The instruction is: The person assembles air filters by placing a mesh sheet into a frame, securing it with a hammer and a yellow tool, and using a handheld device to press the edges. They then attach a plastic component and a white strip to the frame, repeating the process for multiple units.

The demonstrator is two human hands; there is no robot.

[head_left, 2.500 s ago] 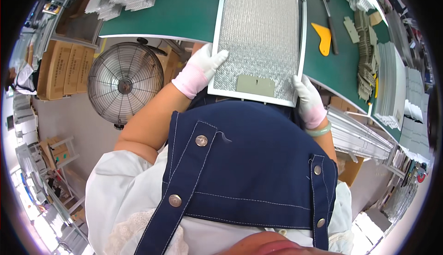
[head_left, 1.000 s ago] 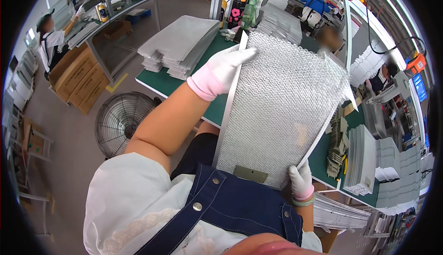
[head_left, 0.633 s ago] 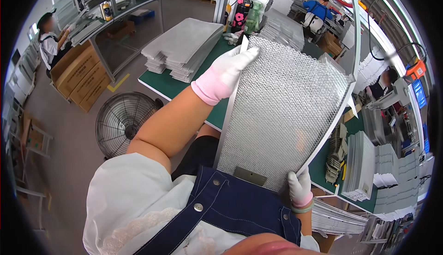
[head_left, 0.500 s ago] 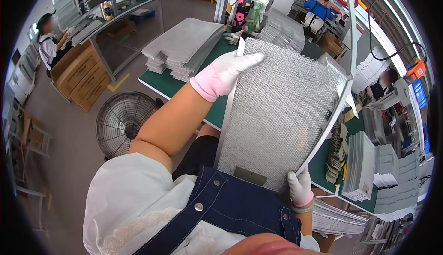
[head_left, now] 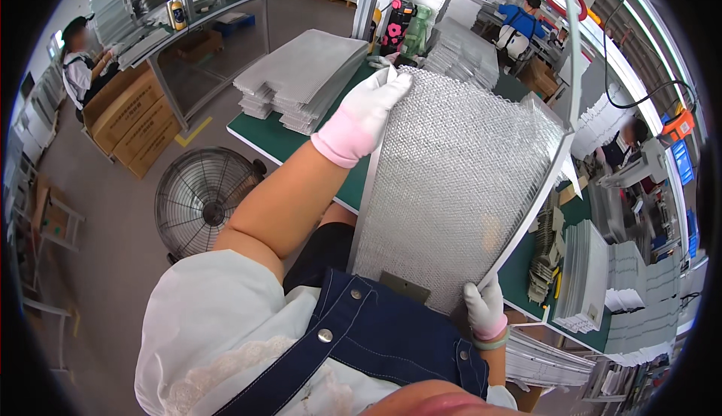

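In front of my body a rectangular silver metal mesh filter (head_left: 455, 183) is held at a tilt, with thin metal edging along its left and right sides. My left hand (head_left: 367, 111), in a white glove with a pink cuff, closes on its upper left corner, fingers pressed together over the edge. My right hand (head_left: 486, 307), gloved the same way, grips the lower right edge, thumb along the rim. The filter's far edge looks bare and ragged. A small dull metal plate (head_left: 404, 288) shows at the near edge, against my dark blue apron.
Behind the filter is a green-topped table (head_left: 256, 134) bearing a stack of grey mesh sheets (head_left: 304, 74). White-edged panels (head_left: 583, 273) and small metal strips (head_left: 545, 254) lie at right. A floor fan (head_left: 210, 209) stands left, near cardboard boxes (head_left: 139, 126). Other people work farther off.
The fingers of my left hand have drawn in from lying stretched over the mesh to closing at the corner. The filter has shifted very slightly; my right hand keeps its hold.
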